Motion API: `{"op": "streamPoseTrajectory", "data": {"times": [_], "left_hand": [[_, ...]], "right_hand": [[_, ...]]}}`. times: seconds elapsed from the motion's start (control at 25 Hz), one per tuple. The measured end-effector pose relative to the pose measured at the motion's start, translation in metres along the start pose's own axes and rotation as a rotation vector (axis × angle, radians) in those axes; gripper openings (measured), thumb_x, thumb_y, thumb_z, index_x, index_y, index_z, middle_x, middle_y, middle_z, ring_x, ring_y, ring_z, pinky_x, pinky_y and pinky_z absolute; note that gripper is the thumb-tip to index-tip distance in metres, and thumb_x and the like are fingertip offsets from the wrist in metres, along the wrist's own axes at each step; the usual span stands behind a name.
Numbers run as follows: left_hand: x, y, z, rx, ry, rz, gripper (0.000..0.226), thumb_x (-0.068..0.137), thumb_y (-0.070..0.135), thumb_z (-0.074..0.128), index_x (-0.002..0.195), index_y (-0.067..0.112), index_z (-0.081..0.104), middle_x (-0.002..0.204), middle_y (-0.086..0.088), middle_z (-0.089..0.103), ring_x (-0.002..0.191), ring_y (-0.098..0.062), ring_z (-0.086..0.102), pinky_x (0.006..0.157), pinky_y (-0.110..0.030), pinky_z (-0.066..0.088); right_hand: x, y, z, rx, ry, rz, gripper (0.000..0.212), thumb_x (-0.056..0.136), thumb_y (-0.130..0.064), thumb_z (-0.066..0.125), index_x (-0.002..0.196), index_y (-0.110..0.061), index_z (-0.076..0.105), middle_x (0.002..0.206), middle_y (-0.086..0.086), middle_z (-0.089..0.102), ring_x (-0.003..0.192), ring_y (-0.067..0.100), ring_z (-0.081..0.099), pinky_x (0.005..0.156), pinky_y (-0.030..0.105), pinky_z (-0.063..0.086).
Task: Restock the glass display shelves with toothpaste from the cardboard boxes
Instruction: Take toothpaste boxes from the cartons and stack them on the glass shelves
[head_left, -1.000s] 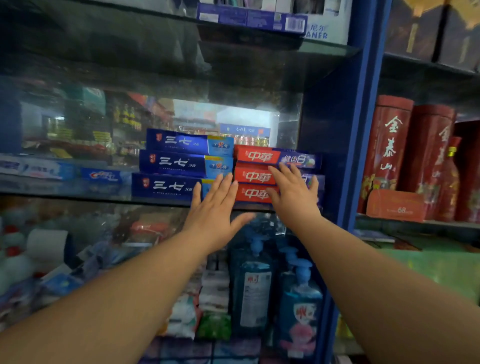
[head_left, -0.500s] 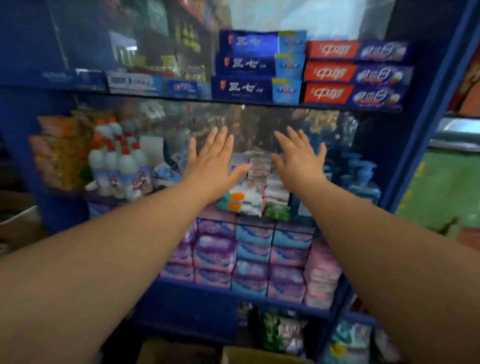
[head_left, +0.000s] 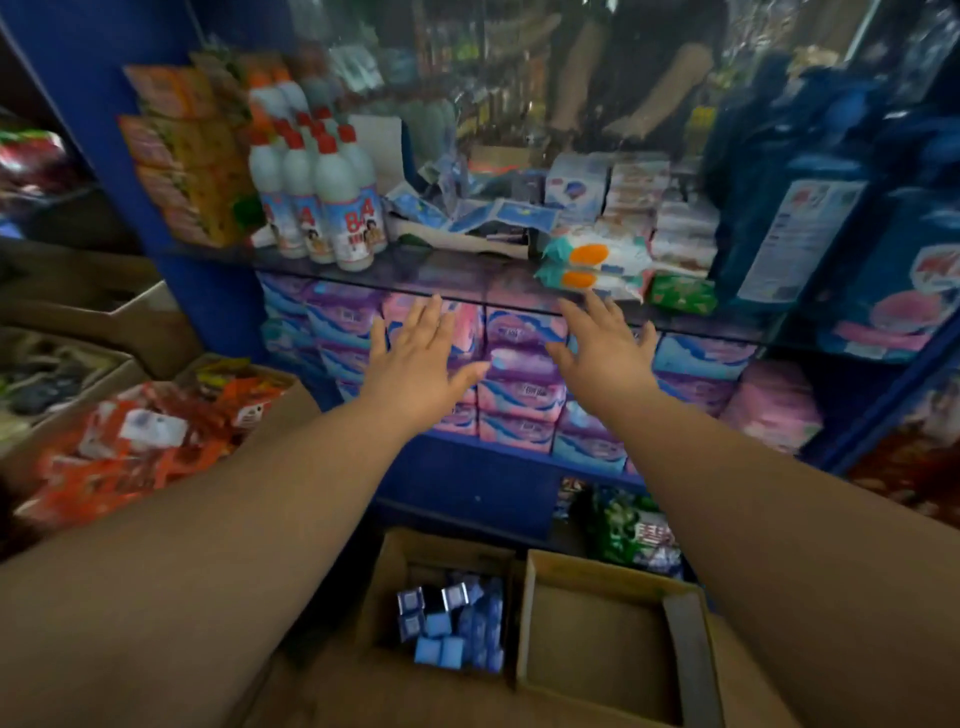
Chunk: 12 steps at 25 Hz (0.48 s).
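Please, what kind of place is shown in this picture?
Most likely a small general shop. Blue display shelves hold many identical packaged goods: white bottles with red caps and stacked pink and blue packs. Open cardboard boxes of stock stand on the floor below.

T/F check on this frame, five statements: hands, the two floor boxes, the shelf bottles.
1. Both hands are empty. True: the left hand and right hand are open with fingers spread, holding nothing.
2. The left cardboard box holds blue toothpaste cartons. True: they stand end-up inside.
3. The right cardboard box is packed full. False: no product shows in it, only bare cardboard.
4. The white bottles have green caps. False: the caps are red.
5. The right hand is gripping a carton in the left box. False: it is up in front of the shelf of pink and purple packs, well above both boxes.
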<state>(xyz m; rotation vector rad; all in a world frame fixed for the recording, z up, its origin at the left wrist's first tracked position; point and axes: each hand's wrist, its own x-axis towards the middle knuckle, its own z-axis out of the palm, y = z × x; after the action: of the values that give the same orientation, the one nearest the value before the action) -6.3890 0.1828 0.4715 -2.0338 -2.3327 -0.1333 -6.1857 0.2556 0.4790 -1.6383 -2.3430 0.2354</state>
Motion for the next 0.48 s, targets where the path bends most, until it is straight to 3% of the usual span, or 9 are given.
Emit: {"op": "streamPoseTrajectory", "data": {"times": [0.24,0.48], "left_hand": [[0.02,-0.081,0.101,-0.051,-0.202,0.05,0.08,0.092,0.067,0.02,0.153,0.019,0.0,0.159,0.002,-0.014,0.146,-0.013,-0.016,0.117,-0.049,-0.008],[0.019,-0.144,0.237,-0.15,-0.49,-0.07,0.081,0.092,0.065,0.022,0.153,0.014,0.007,0.16,-0.003,-0.005,0.147,-0.018,-0.008,0.119,-0.043,0.004]], "right_hand": [[0.01,-0.041,0.128,0.068,-0.191,0.136,0.061,0.099,-0.044,0.043,0.152,-0.032,0.016,0.162,-0.003,-0.001,0.149,0.019,0.005,0.117,0.053,0.005],[-0.003,-0.06,0.284,0.199,-0.426,0.296,0.07,0.097,-0.045,0.049,0.153,-0.03,0.012,0.162,0.0,-0.003,0.146,0.023,0.018,0.117,0.048,0.018]]}}
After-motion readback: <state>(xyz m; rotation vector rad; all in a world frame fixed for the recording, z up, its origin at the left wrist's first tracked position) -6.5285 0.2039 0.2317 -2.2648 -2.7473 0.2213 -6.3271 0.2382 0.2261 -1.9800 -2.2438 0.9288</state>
